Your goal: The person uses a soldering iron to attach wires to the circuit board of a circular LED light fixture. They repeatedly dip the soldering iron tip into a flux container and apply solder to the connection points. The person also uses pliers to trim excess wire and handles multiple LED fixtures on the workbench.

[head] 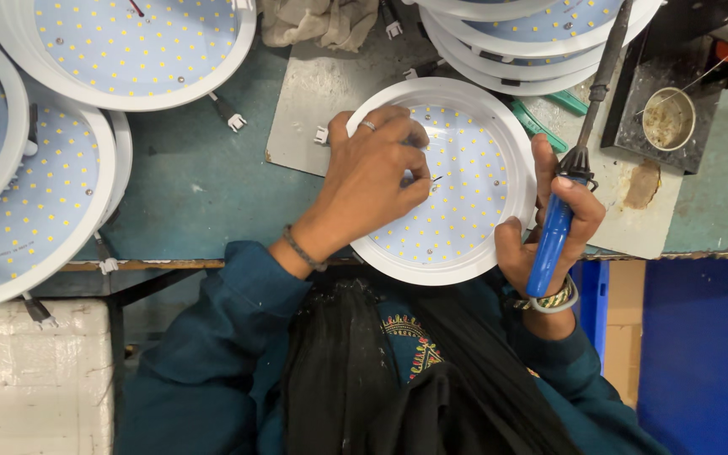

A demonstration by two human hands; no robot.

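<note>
Dark cloth (355,371) and teal sleeves (212,337) fill the near foreground. Beyond them the left hand (372,181) is laid on a round white lamp panel (465,181), fingertips pinched narrowly on a thin dark wire end (436,179) held against the panel face. The right hand (562,223) is closed around the blue handle of a soldering iron (562,211); its dark shaft runs up and away from the grip, so the tip is not at the wire.

Panel appearance: shallow white rim, pale disc dotted with rows of small yellow chips, a few screw heads. It rests on a grey plate (313,109) at the bench edge, between the two hands, its near rim overhanging slightly.

Risks, as judged: the pinch sits right at the joint, so the fingers could be burned when the hot tip is brought in. The wire could slip from so fine a hold. The overhanging rim could tip if pressed. More panels (120,42) lie beyond the left hand; a small tin (667,118) stands beyond the right.
</note>
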